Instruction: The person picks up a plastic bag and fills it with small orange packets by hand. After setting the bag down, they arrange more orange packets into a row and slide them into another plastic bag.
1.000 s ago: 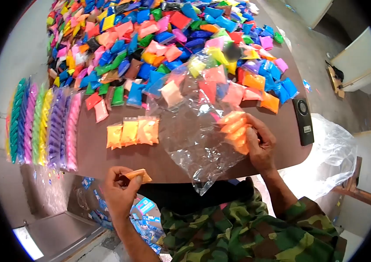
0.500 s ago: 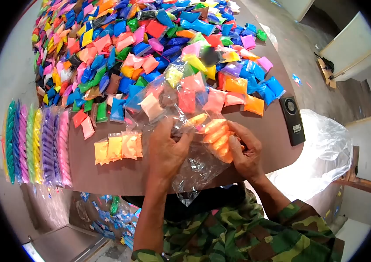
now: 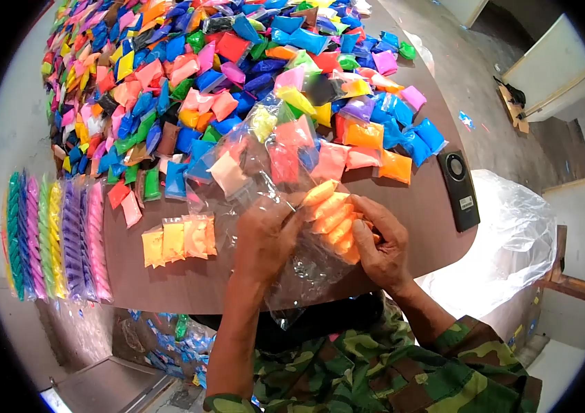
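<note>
My right hand [image 3: 383,244] grips a row of orange packets [image 3: 333,224], stacked one against another, with the thumb pressed on their near side. Fingers closed, my left hand [image 3: 265,230] holds a clear plastic bag [image 3: 306,272] whose crinkled film hangs down past the table edge. The upper end of the packet row lies right by my left fingertips, where film overlaps it. Left of my left hand, a short row of lighter orange packets [image 3: 181,239] lies on the brown table [image 3: 168,286].
A big heap of multicoloured packets [image 3: 223,76] covers the far side. Long twisted coloured packs [image 3: 58,237] line the left edge. At the right edge lies a black device [image 3: 459,189], with a large clear plastic sack [image 3: 499,234] beyond it.
The orange packets in my right hand now show more clearly as a slanted row, their upper end nearer my left fingertips. My left hand has turned slightly with the bag.
</note>
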A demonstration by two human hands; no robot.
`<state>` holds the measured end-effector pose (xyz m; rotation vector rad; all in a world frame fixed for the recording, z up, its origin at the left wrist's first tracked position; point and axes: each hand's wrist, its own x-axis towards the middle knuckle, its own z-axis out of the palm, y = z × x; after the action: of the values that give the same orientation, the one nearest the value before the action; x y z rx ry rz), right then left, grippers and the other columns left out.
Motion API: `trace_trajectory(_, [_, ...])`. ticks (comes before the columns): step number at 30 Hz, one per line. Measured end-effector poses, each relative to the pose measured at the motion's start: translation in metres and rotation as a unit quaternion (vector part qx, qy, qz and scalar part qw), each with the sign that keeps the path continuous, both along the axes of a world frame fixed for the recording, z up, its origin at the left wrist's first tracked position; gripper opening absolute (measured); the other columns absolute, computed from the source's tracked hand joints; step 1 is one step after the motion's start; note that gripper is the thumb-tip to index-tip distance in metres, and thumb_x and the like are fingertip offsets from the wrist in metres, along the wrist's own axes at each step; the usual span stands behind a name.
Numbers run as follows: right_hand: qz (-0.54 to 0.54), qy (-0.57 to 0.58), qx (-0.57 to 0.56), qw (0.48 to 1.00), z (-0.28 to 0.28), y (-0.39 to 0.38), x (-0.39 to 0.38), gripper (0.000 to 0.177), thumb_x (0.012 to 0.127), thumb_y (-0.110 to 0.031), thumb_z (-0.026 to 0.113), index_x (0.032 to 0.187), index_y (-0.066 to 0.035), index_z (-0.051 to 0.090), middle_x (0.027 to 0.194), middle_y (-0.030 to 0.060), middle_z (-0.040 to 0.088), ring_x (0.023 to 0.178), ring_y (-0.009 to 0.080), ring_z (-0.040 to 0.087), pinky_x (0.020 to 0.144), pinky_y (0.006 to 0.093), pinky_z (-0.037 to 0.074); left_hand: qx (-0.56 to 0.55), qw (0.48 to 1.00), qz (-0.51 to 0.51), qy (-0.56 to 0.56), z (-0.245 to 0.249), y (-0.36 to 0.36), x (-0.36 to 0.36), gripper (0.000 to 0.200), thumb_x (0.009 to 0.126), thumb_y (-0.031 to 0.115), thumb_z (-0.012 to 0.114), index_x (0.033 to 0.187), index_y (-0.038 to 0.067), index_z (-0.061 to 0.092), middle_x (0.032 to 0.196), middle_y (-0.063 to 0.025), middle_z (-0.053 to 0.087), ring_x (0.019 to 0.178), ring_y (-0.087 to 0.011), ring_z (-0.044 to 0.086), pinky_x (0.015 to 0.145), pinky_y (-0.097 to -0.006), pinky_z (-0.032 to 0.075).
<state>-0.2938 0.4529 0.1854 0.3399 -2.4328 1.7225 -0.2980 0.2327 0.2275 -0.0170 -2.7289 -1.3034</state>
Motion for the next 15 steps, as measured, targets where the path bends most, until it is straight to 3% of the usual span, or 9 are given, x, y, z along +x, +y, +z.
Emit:
trace_trajectory(3, [-0.001, -0.002, 0.012, 1.000, 0.003, 0.000, 0.000, 0.037, 0.097, -0.009, 0.070, 0.133, -0.003, 0.071, 0.127, 0.0211, 0.074, 0.118, 0.0337, 0.072, 0.100, 0.0418, 0.056, -0.006, 0.999, -0.027, 0.040, -0.008, 0.002, -0.005, 0.025, 0.093, 0.011, 0.080, 0.117, 0.008, 0.080, 0.104, -0.0154, 0.078, 0.091, -0.0334, 0.076, 0.077, -0.0387, 0.059])
trace_trajectory(6, [-0.001, -0.005, 0.004, 1.000, 0.002, -0.001, 0.000, 0.037, 0.097, -0.009, 0.070, 0.133, -0.003, 0.071, 0.127, 0.0215, 0.073, 0.118, 0.0339, 0.072, 0.100, 0.0420, 0.056, -0.026, 0.998, -0.030, 0.053, -0.010, -0.001, -0.003, 0.030, 0.094, 0.010, 0.075, 0.123, 0.014, 0.079, 0.091, -0.0169, 0.073, 0.082, -0.0347, 0.073, 0.070, -0.0434, 0.057])
trace_trajectory(14, [-0.005, -0.018, 0.000, 1.000, 0.006, -0.002, 0.002, 0.037, 0.097, -0.009, 0.070, 0.134, -0.003, 0.070, 0.128, 0.0209, 0.072, 0.116, 0.0325, 0.072, 0.097, 0.0393, 0.058, -0.079, 0.991, -0.075, 0.076, -0.016, -0.002, -0.008, 0.025, 0.094, 0.011, 0.076, 0.119, 0.010, 0.077, 0.102, -0.0176, 0.076, 0.089, -0.0382, 0.073, 0.076, -0.0429, 0.058])
trace_trajectory(15, [0.002, -0.008, 0.004, 1.000, 0.004, -0.001, 0.002, 0.037, 0.098, -0.007, 0.068, 0.135, -0.002, 0.069, 0.130, 0.0189, 0.072, 0.115, 0.0278, 0.071, 0.096, 0.0362, 0.057, -0.089, 0.990, -0.082, 0.070, -0.015, -0.003, -0.007, 0.025, 0.095, 0.011, 0.075, 0.119, 0.010, 0.077, 0.102, -0.0176, 0.076, 0.089, -0.0386, 0.073, 0.076, -0.0435, 0.057])
